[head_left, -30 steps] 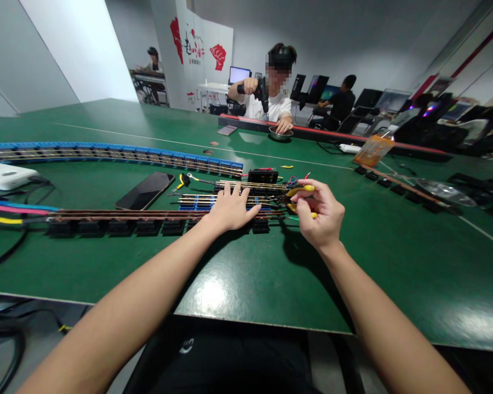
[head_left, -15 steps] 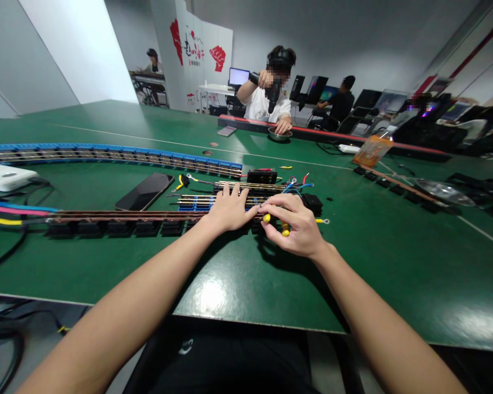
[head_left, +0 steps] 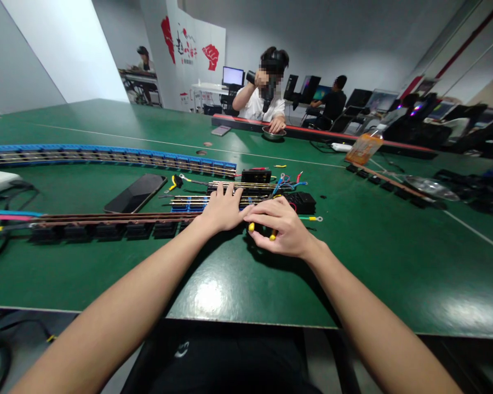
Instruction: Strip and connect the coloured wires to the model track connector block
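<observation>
My left hand lies flat with fingers spread across short track pieces, made of metal rods on blue and black bases. Its wrist crosses the long strip of brown rails on black feet. Just to its right, my right hand is curled around yellow-handled pliers. Only the ends of the two handles show; the jaws are hidden. The two hands meet near the thumb. Beyond the right hand are a black block and blue wires with ring terminals.
A dark phone lies left of my hands, with a long blue track behind it. A co-worker opposite has a hand in a metal bowl. An orange bottle and another rail strip are at right.
The view has turned slightly, shifting everything left. My right hand with the pliers has slid a little left along the pieces, uncovering more of the black block. My left hand stays on the track pieces.
</observation>
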Demonstrator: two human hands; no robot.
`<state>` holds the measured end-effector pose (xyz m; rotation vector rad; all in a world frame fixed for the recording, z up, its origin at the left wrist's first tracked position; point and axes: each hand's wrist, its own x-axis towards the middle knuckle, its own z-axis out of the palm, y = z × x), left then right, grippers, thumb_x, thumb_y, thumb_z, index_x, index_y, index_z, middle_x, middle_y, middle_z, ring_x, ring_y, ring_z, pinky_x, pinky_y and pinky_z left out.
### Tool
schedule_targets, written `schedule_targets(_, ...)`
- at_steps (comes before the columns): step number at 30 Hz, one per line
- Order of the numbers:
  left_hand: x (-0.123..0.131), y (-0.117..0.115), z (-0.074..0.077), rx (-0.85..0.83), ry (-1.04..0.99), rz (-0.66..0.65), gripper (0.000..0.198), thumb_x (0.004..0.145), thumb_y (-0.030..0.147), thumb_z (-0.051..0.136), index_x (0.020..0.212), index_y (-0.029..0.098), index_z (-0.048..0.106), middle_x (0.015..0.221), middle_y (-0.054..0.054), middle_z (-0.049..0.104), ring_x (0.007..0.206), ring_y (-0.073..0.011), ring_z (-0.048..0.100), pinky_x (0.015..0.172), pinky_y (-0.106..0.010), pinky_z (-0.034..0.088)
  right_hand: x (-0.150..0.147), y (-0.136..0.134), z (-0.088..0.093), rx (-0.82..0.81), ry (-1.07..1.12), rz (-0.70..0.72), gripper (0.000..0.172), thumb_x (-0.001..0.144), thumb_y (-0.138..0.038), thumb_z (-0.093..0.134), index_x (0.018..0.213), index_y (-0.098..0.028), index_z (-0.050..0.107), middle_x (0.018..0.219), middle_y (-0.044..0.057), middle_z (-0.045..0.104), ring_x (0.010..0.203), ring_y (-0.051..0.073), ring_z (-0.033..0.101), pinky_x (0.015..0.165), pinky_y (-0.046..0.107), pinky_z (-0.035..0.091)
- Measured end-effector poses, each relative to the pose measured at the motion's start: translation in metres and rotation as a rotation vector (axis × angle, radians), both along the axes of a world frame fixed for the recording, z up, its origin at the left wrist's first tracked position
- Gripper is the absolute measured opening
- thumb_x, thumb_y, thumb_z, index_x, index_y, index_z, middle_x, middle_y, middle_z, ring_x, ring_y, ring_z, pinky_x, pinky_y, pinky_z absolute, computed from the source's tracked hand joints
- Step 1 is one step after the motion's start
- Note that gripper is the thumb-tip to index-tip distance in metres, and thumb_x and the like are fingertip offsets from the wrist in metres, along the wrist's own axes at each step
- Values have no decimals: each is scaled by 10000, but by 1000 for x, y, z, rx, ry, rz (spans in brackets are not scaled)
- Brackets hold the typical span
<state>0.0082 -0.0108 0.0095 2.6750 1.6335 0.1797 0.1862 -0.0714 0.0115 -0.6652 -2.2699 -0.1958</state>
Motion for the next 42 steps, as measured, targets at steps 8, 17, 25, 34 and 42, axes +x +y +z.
schedule_targets(8, 0, 0, 0, -14, 7, 0, 696, 1005, 548, 299, 1530, 93, 347, 1609, -205, 297, 1469, -453, 255, 1106, -571, 370, -1, 0, 0, 36, -36, -5, 283, 851, -189, 649, 1127, -232, 691, 1070, 41, 757, 947, 184, 675, 823, 364, 437)
schedule_targets(17, -1, 2, -6, 38, -29, -10, 735, 985, 611, 297, 1510, 102, 382, 1580, -200, 348, 1446, -464, 286, 1097, -583, 377, 0, -2, 4, 181, 95, -157, 191, 811, -169, 636, 998, -209, 647, 977, 69, 724, 860, 207, 656, 761, 368, 468)
schedule_targets(25, 0, 2, -9, 83, -56, -18, 713, 978, 608, 331, 1468, 103, 443, 1534, -208, 400, 1408, -460, 340, 1056, -575, 419, 4, -2, 6, 211, 159, -236, 217, 795, -175, 612, 999, -209, 543, 958, 87, 676, 878, 231, 662, 739, 371, 527)
schedule_targets(34, 0, 3, -10, 79, -56, -15, 725, 974, 627, 311, 1474, 116, 437, 1532, -194, 408, 1408, -454, 334, 1062, -570, 410, 2, -3, 3, 149, 398, -394, 184, 787, -136, 568, 947, -211, 519, 915, 56, 592, 756, 173, 594, 600, 296, 521)
schedule_targets(42, 0, 2, -8, 63, -67, -7, 716, 971, 631, 314, 1480, 138, 426, 1545, -179, 400, 1419, -423, 331, 1076, -542, 397, -1, -8, 9, 62, 479, -485, 151, 800, -185, 587, 951, -195, 597, 1000, 63, 553, 512, 62, 391, 403, 231, 365)
